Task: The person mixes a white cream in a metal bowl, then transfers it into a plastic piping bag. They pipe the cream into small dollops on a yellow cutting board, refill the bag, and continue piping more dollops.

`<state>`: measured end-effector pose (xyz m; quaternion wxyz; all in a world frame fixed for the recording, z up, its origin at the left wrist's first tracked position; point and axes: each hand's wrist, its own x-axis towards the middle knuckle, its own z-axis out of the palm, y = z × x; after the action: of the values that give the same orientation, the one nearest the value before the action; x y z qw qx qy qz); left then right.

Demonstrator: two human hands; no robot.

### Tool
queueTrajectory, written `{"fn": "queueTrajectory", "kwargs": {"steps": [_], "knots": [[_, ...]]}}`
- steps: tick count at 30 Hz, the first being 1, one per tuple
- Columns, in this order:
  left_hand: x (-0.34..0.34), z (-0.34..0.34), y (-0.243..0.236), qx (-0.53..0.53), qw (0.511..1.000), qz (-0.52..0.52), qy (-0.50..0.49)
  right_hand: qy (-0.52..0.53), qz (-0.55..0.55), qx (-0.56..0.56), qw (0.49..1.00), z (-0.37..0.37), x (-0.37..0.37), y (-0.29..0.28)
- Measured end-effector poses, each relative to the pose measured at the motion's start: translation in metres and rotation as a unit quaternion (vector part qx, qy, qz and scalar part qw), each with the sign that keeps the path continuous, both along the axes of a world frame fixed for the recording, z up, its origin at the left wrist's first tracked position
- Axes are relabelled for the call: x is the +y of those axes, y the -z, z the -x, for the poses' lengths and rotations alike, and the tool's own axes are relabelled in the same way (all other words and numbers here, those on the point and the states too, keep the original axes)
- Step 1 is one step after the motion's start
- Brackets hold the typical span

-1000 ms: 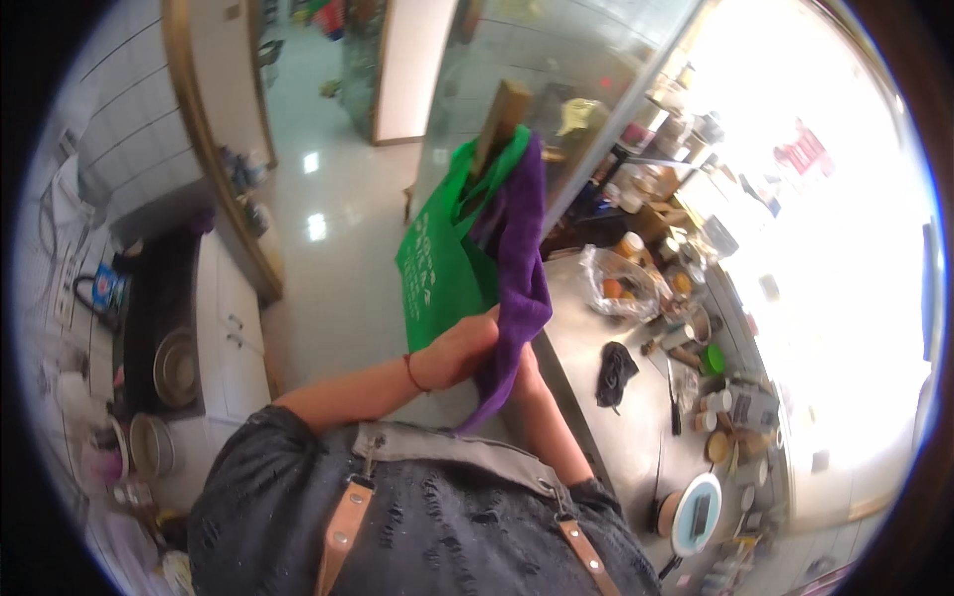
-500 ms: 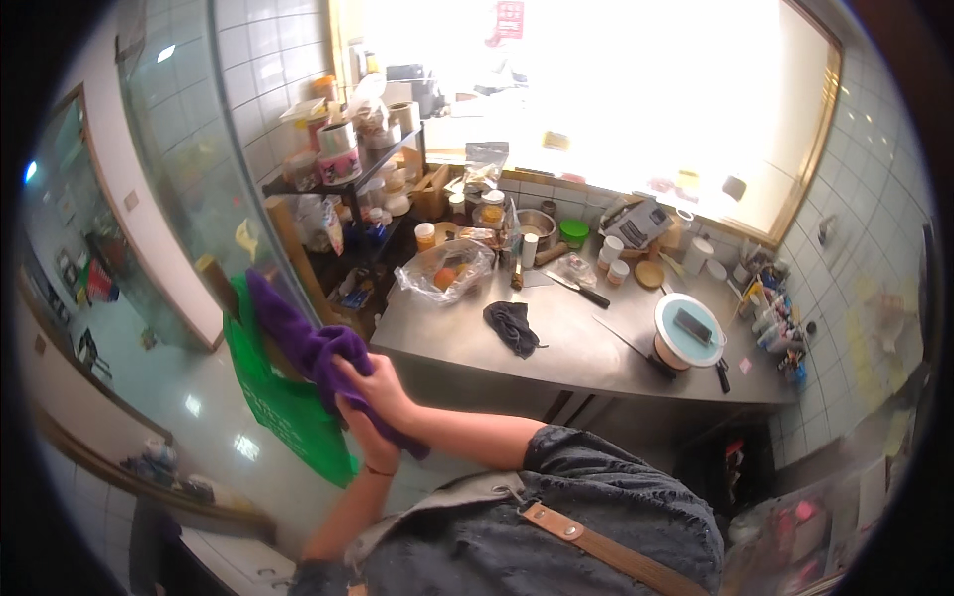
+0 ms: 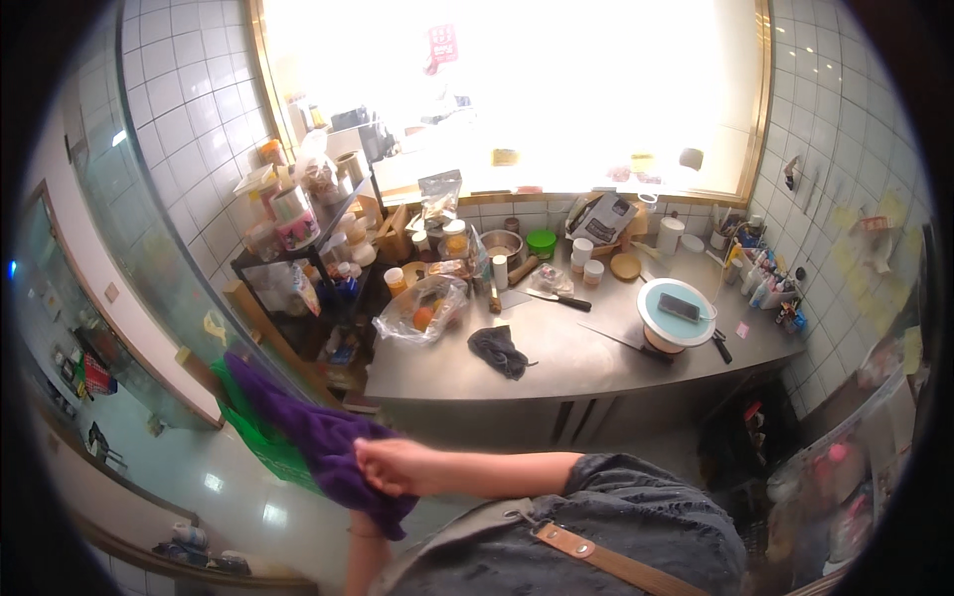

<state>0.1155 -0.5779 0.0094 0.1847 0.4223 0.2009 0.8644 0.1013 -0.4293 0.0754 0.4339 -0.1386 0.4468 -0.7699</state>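
Observation:
My right hand [image 3: 393,464] is closed on a dark purple cloth [image 3: 303,422] at the lower left. The cloth stretches up and left to a wooden post [image 3: 199,379], where a green bag [image 3: 253,437] hangs behind it. My left forearm [image 3: 366,556] rises from below to the cloth, which hides my left hand and its fingers.
A steel counter [image 3: 596,382] holds a crumpled dark cloth [image 3: 502,353], a bag of fruit [image 3: 417,308], knives [image 3: 566,300], several jars and a turntable [image 3: 676,333] with a phone on it. A black shelf [image 3: 318,258] and glass partition [image 3: 169,258] stand left, below a bright window [image 3: 596,99].
The view has swung right toward the counter and window. My right hand has moved with the purple cloth, and my left hand, partly visible earlier, has gone out of sight behind it.

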Motion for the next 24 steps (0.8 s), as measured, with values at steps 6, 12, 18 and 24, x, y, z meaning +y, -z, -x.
{"fn": "queueTrajectory", "kwargs": {"steps": [6,12,18,24], "knots": [[-0.010,-0.014,0.002,-0.081,0.641,0.310,-0.697,0.124,0.091,0.024,0.988,0.007,-0.069,0.046],[-0.001,-0.025,-0.012,-0.159,0.650,0.307,-0.676,0.077,-0.155,0.595,0.785,0.023,-0.050,0.042],[0.030,-0.023,-0.064,-0.303,0.837,-0.020,-0.455,0.195,-0.188,0.701,0.660,0.024,-0.039,0.008],[0.015,0.007,-0.039,-0.293,0.819,0.154,-0.469,0.058,-0.017,0.574,0.817,0.014,-0.011,0.064]]}}
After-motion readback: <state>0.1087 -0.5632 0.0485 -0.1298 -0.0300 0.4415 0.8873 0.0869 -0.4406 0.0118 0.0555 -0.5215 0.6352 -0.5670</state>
